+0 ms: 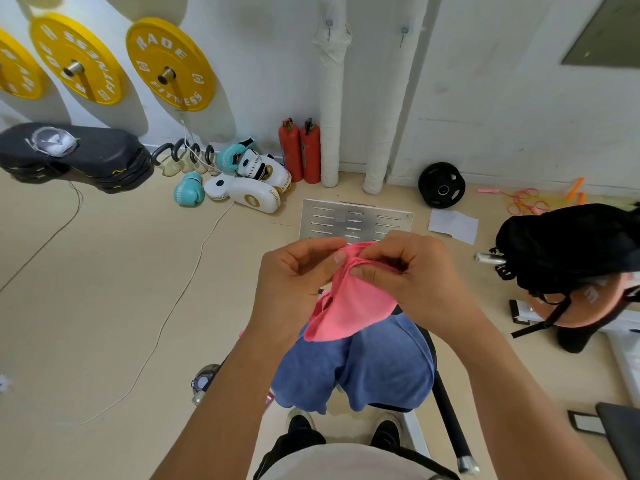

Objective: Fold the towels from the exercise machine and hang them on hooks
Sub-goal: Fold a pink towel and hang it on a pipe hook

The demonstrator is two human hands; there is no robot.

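Observation:
A pink towel [349,306] hangs in front of me, bunched at its top edge. My left hand [294,275] pinches that edge on the left, and my right hand [408,271] pinches it on the right, thumbs almost touching. Below it a blue towel [374,368] is draped over the black bar of the exercise machine [450,417]. Two metal hooks [329,29] [403,34] are fixed high on the white wall ahead; both hang bare.
A metal footplate [356,220] lies beyond my hands. Two red extinguishers [299,150], boxing gloves and pads [249,181] sit by the wall, yellow weight plates [169,64] hang at left. A black bag [571,247] sits on an orange seat at right. A cable [166,317] crosses the floor.

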